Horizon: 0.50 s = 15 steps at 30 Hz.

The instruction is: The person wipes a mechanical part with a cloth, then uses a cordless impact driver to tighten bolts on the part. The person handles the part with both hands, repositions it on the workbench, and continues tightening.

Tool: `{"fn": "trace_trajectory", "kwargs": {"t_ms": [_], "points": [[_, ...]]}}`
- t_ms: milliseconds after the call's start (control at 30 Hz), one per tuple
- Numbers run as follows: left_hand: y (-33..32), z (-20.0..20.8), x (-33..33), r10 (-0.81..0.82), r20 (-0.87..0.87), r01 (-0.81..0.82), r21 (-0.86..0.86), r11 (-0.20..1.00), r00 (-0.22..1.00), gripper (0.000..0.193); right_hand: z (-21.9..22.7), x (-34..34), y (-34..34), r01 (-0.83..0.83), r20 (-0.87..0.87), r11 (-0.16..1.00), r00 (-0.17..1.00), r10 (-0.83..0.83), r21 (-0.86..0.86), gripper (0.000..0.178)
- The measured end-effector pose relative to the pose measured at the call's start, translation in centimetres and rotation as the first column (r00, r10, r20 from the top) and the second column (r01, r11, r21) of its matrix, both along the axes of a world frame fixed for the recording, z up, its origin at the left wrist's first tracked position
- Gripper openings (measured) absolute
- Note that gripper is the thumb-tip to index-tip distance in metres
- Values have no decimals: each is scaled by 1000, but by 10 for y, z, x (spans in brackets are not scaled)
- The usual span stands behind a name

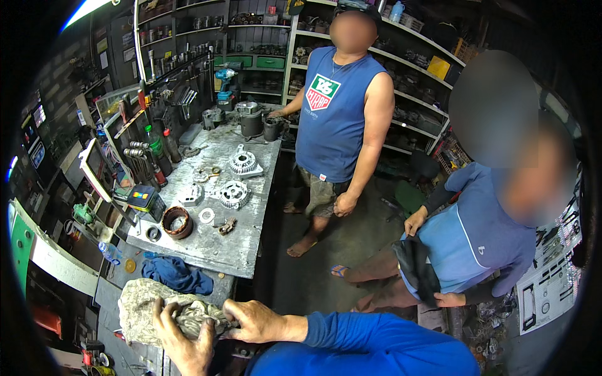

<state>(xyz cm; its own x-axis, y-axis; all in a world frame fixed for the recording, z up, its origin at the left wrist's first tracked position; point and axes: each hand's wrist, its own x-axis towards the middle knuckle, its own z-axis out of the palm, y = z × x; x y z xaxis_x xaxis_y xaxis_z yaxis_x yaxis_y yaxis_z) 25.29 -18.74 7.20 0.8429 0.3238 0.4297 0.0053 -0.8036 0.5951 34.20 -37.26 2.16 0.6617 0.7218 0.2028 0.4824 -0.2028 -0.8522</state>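
Observation:
A crumpled beige-grey cloth (139, 310) lies bunched on the near end of the workbench. My left hand (183, 341) curls its fingers around the cloth's folds. Against the cloth's right side, my right hand (256, 321) is closed, thumb and fingers pinching the fabric. Whether anything is wrapped inside the folds cannot be made out. Just beyond the cloth is a blue rag (177, 274). Farther along the bench are a round copper-wound stator (177, 229), a silver alternator housing (234, 194) and a second housing (245, 164).
A person in a sleeveless blue shirt (335, 135) stands beyond the bench's right edge. At right, another person (451, 232) holds a dark cloth (417, 269). Tools, bottles and a battery-like box (145, 202) line the bench's left side. A cordless drill (227, 81) stands at the back.

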Motion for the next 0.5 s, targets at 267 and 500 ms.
{"fn": "trace_trajectory", "kwargs": {"t_ms": [267, 500], "points": [[-2, 18, -7, -100, -201, 150, 252, 956, 975, 58, -11, 1, -6, -243, 193, 942, 961, 200, 233, 68], [-5, 11, -1, -35, -243, 94, 235, 967, 969, 34, -18, 5, -23, 14, 58, 997, 998, -19, 75, 23]]}}
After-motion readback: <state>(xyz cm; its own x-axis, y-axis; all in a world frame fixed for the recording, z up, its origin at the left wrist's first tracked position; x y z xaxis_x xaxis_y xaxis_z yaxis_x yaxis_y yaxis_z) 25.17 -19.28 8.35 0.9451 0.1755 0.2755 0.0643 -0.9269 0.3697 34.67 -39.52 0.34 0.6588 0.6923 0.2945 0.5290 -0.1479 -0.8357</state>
